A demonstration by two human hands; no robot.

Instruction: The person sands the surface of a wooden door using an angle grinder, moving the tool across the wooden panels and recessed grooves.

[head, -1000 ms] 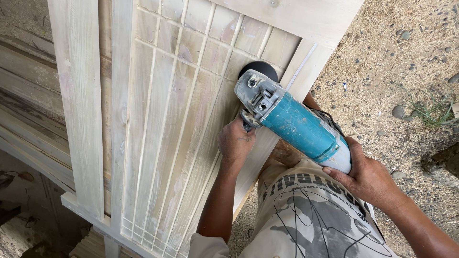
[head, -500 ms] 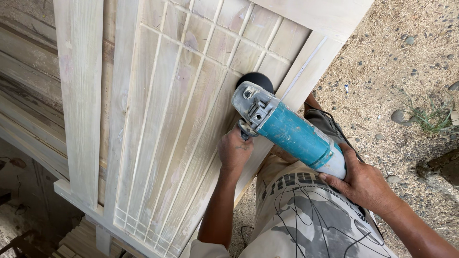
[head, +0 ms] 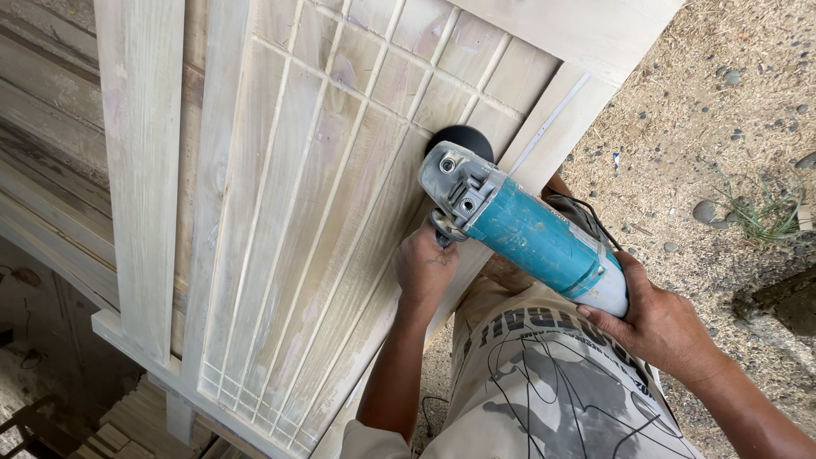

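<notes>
A teal and grey angle grinder (head: 527,229) lies with its black disc (head: 460,137) against a pale wooden door panel (head: 323,212) with grooved slats. My left hand (head: 427,268) grips the side handle just under the grinder's metal head. My right hand (head: 659,327) is wrapped around the rear end of the teal body. The disc sits near the panel's right frame rail (head: 552,119), mostly hidden behind the head.
Sandy gravel ground (head: 722,110) with pebbles and a grass tuft lies to the right. A black cord (head: 586,212) trails from the grinder over my printed grey shirt (head: 552,382). Stacked pale wooden boards (head: 51,153) lie at the left, below the door.
The grinder's head slid down the panel, then edged back right and slightly up along the frame rail. Both hands kept their grip throughout.
</notes>
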